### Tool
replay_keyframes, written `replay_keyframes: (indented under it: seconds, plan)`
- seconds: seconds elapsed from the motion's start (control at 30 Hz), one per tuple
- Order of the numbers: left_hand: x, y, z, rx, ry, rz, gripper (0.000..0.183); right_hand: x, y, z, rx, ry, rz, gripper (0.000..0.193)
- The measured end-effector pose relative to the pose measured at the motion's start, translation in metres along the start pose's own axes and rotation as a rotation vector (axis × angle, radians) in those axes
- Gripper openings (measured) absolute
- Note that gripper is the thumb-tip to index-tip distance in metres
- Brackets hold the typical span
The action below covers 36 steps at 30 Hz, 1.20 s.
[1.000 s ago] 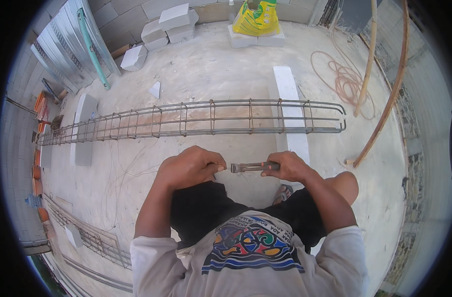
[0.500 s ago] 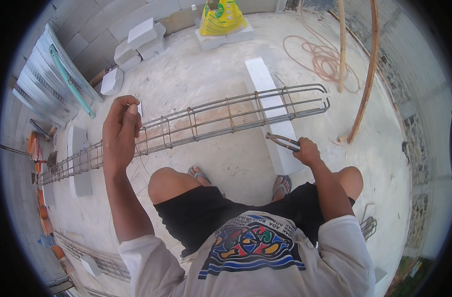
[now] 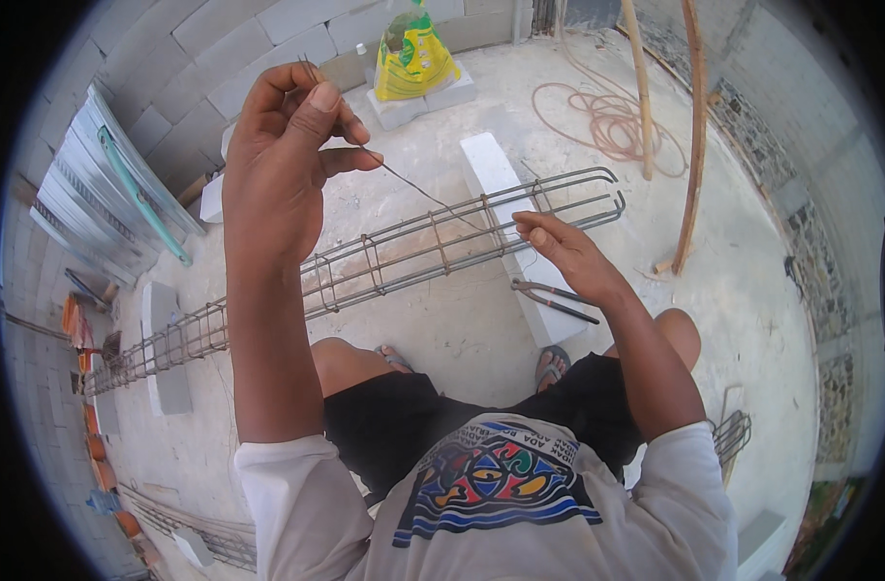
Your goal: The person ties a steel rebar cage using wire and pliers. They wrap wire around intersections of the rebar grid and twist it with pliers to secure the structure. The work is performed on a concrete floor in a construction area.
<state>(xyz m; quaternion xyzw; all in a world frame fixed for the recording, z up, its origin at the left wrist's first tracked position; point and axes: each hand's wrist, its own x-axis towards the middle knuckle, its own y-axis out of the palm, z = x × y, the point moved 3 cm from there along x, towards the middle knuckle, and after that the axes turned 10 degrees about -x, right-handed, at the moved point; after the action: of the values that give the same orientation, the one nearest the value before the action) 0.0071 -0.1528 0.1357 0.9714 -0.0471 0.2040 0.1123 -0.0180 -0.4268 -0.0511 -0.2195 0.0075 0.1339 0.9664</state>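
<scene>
A thin tie wire (image 3: 413,184) stretches slantwise between my hands, above a long steel rebar cage (image 3: 404,254). My raised left hand (image 3: 292,145) is closed, pinching the wire between thumb and fingers, and a short end pokes up past them. Lower and to the right, my right hand (image 3: 573,259) has its thumb and fingertips together at the other end of the wire, beside the cage. A pair of pincers (image 3: 564,298) rests on the white block (image 3: 530,266), just below my right hand. That block lies under the cage's hooked end.
Another white block (image 3: 167,358) supports the cage at the left. Farther back are a yellow bag (image 3: 413,68) on blocks, a coiled hose (image 3: 612,126) and leaning wooden poles (image 3: 694,145). Metal sheets (image 3: 113,194) lean on the left wall. More rebar (image 3: 186,523) lies at lower left.
My right hand has let go of the pincers and moved up and left to the wire. My left hand has moved up and right; the wire now shows between both hands.
</scene>
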Motion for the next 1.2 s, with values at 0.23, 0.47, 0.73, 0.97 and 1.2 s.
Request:
replay_keyframes:
  seconds: [0.23,0.47,0.73,0.97,1.2]
  plan:
    - [0.014,0.040,-0.017,-0.376,0.245,0.075,0.014,-0.028,-0.024,0.171,-0.199,-0.467,-0.417,0.028]
    - [0.002,0.038,0.004,-0.509,0.256,0.168,0.009,-0.044,-0.078,0.195,-0.649,-0.676,-0.548,0.015]
    - [0.027,0.026,0.086,-0.126,-0.219,0.286,0.030,-0.038,-0.104,0.164,-0.889,-0.511,-0.586,0.014]
    - [0.039,-0.022,0.251,0.515,-0.656,0.447,0.035,-0.026,-0.126,0.048,-0.873,0.073,-0.447,0.023]
    - [0.038,-0.067,0.335,0.864,-0.870,0.605,0.033,-0.008,-0.133,-0.059,-0.757,0.248,-0.335,0.023]
